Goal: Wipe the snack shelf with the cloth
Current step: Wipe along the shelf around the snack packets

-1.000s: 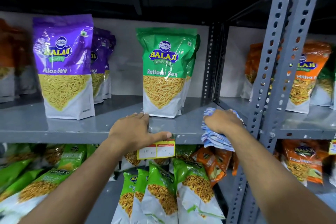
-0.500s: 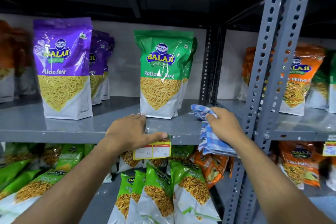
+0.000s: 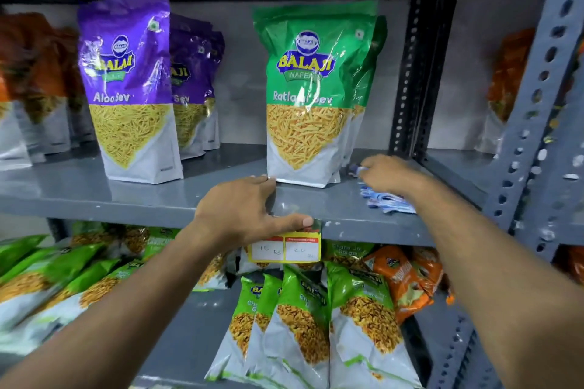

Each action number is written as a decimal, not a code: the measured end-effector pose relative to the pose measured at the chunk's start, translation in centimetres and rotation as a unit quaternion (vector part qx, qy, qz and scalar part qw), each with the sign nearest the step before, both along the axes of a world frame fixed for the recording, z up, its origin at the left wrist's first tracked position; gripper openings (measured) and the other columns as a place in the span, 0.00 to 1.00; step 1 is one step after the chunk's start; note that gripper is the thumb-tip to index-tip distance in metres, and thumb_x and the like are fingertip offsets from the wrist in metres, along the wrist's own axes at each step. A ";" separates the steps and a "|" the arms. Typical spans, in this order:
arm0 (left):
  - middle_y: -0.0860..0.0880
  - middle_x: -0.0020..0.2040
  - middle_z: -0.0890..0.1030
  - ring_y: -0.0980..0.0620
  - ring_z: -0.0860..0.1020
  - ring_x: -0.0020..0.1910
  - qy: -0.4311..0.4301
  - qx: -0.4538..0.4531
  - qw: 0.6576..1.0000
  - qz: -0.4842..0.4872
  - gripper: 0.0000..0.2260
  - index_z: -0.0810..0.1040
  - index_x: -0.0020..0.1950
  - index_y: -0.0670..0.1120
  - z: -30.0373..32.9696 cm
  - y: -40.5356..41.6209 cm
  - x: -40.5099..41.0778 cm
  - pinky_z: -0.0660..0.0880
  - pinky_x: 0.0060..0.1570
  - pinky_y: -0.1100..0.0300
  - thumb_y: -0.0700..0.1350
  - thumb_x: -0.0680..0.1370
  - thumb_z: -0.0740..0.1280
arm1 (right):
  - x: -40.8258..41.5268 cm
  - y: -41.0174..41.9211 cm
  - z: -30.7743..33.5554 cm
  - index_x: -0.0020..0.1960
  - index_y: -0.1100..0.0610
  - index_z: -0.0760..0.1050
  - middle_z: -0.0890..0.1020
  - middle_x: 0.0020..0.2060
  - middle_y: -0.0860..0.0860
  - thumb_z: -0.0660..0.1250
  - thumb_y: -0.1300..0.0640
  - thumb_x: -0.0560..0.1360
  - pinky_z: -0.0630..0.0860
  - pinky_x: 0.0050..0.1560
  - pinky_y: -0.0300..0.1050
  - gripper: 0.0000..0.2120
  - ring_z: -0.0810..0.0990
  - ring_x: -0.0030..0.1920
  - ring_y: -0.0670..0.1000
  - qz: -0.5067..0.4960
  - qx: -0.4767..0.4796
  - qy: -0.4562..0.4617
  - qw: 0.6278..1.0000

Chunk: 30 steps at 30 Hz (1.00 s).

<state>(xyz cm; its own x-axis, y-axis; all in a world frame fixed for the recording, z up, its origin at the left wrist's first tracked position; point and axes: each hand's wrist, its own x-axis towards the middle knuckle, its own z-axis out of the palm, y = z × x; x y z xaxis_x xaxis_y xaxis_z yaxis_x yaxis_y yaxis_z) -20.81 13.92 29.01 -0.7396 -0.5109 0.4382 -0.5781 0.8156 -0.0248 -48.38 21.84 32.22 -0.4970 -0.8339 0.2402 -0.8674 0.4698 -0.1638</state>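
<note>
The grey metal snack shelf (image 3: 94, 196) runs across the middle of the view. My left hand (image 3: 243, 215) grips its front edge, fingers on top and thumb over the lip above a yellow price tag (image 3: 286, 249). My right hand (image 3: 390, 177) presses a blue-and-white checked cloth (image 3: 388, 202) onto the shelf, just right of the green Ratlami Sev packs (image 3: 311, 98). Most of the cloth is hidden under the hand and wrist. The fingertips reach toward the back beside the green packs.
Purple Aloo Sev packs (image 3: 132, 85) stand on the shelf's left half, orange packs (image 3: 34, 82) at far left. A perforated grey upright (image 3: 534, 123) stands close on the right. More snack bags (image 3: 303, 322) fill the lower shelf.
My right hand has pushed the cloth from the shelf's front edge onto the shelf surface and farther back beside the green packs. The left hand stays on the edge. The view has moved closer.
</note>
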 end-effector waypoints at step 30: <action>0.37 0.76 0.66 0.39 0.62 0.77 0.119 0.001 0.987 -0.106 0.45 0.66 0.76 0.36 -10.0 -3.1 19.5 0.56 0.75 0.49 0.73 0.77 0.50 | 31.2 8.2 -11.1 0.69 0.56 0.70 0.78 0.63 0.55 0.57 0.57 0.77 0.69 0.61 0.38 0.21 0.76 0.63 0.51 0.058 -0.472 -0.127 0.870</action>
